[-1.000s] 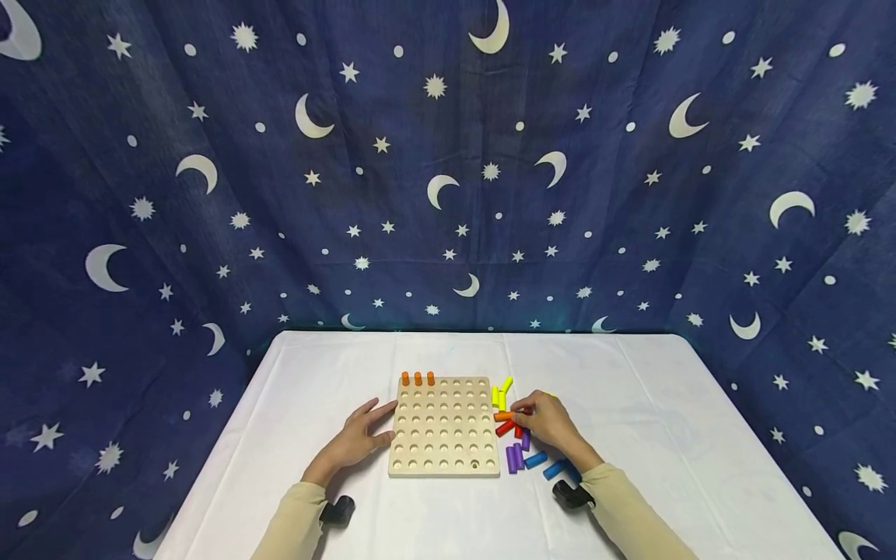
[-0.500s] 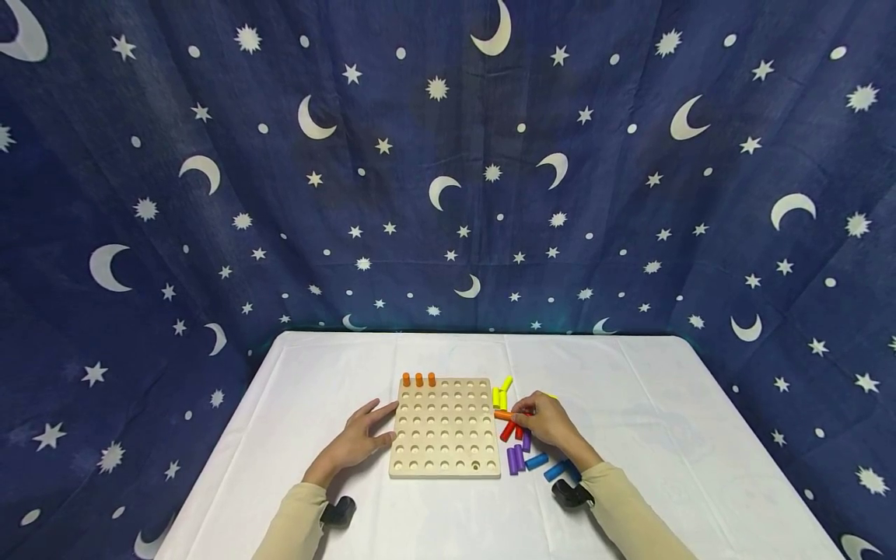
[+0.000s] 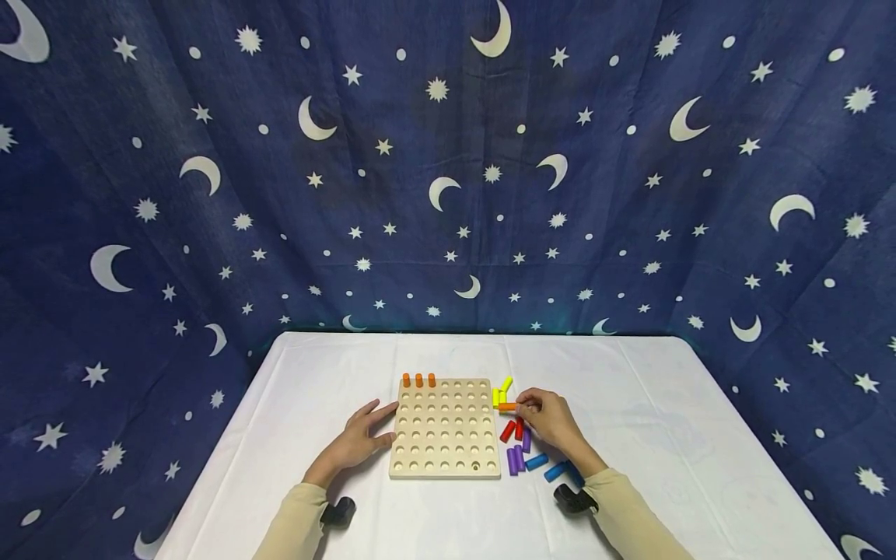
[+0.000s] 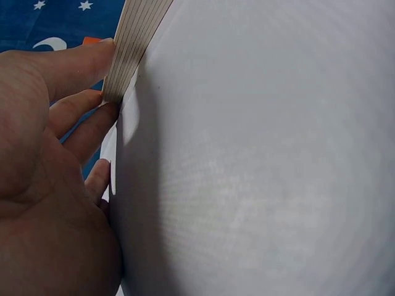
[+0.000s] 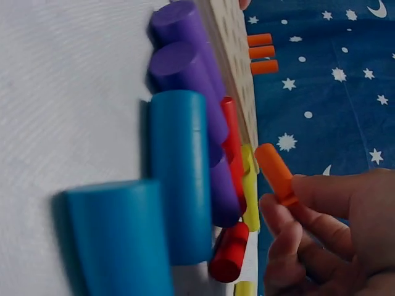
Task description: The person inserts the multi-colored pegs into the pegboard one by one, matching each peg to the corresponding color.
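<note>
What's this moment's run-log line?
right hand: pinches orange cylindrical peg; left hand: touches pale square wooden board; standing: three orange pegs

Setting: screened tabletop station, laid out like a small recording booth; building type cannot be told, since cloth hides whatever lies behind. Evidence: dark-blue curtain printed with white moons, stars and dots, hanging in folds beyond both hands and continuing well out to the left of the left hand and to the right of the right hand. White-covered table under and around the hands, faint creases running across its covering. Black device worn at the wrist behind the left hand; matching dark device behind the right. Between the hands, a holed wooden board, toy-like.
</note>
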Demonstrator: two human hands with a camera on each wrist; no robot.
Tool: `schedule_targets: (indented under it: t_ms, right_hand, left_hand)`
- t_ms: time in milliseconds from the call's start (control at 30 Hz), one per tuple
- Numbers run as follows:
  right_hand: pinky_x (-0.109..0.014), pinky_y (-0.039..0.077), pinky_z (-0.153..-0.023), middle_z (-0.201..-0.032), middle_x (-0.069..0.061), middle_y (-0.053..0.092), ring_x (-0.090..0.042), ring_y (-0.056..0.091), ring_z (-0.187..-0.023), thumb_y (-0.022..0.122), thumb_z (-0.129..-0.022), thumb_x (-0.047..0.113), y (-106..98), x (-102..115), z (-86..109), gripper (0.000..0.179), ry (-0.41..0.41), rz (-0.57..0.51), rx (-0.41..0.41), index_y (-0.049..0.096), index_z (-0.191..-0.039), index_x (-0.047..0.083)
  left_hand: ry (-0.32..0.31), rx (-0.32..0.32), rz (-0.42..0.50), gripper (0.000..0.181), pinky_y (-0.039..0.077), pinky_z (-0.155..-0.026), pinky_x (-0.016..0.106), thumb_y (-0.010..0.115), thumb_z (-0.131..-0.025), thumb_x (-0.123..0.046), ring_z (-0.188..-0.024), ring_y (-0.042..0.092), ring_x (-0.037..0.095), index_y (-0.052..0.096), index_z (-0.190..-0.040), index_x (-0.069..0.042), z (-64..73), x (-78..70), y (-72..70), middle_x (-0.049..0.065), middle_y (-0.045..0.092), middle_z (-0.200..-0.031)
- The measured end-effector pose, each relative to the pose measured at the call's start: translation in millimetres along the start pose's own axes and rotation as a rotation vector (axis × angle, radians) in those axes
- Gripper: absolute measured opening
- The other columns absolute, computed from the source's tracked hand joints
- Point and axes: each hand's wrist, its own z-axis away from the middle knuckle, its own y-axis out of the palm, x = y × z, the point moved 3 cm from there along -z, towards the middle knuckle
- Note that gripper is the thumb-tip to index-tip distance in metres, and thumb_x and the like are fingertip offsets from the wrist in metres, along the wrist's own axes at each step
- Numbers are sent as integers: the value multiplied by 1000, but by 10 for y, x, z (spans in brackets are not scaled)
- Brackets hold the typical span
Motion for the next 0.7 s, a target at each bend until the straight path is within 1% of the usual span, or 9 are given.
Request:
schedule_targets:
  t_ms: [100,167,267,400,500,633,700]
  right_hand:
    - [-20,45,-52,-80,-1,70,-10,54,-61,70,-89,13,-11,47,-4,10,13,-70,-19,71,-98,10]
    - [-21,46,-51,-83,-3,71,-11,56,-61,70,-90,13,-14,83,-8,12,15,-119,-26,71,-101,9]
    - [-23,51,-51,-90,-7,72,-16,61,-64,69,-91,13,-16,136,-10,17,13,-184,-36,71,-106,7]
    - [-28,59,-59,-102,-13,72,-22,70,-73,67,-93,13,-25,188,-10,20,20,-252,-53,71,-110,6]
    - [-35,62,-64,-108,-17,70,-28,73,-73,65,-94,14,-48,220,-15,20,32,-296,-75,71,-111,6]
    - [-41,61,-67,-104,-18,71,-34,72,-66,65,-95,16,-85,240,-29,20,57,-336,-93,71,-112,8]
    - [-42,61,-66,-102,-17,71,-36,71,-65,66,-94,17,-99,253,-34,20,60,-352,-89,71,-112,9]
  left_hand:
    - [4,-2,-9,61,22,-111,73,72,-87,-30,-145,24,51,52,-144,-19,9,2,-10,24,32,-156]
    - [3,-3,-9,60,22,-111,73,72,-88,-30,-145,24,50,52,-144,-18,9,6,-16,24,33,-156]
    - [-15,0,13,61,21,-113,72,72,-87,-31,-146,23,48,52,-144,-20,3,5,-19,23,32,-157]
    - [-28,4,8,61,21,-112,72,72,-87,-34,-146,24,48,52,-144,-22,-4,10,-6,22,32,-157]
    - [-40,4,5,61,21,-112,72,72,-87,-34,-146,23,48,52,-144,-23,-10,18,8,21,32,-158]
    - [-43,7,7,61,21,-112,72,72,-87,-35,-147,23,48,52,-144,-23,-15,15,21,21,31,-158]
    - [-40,9,8,61,22,-112,73,72,-87,-35,-146,23,48,52,-143,-24,-17,10,27,21,31,-158]
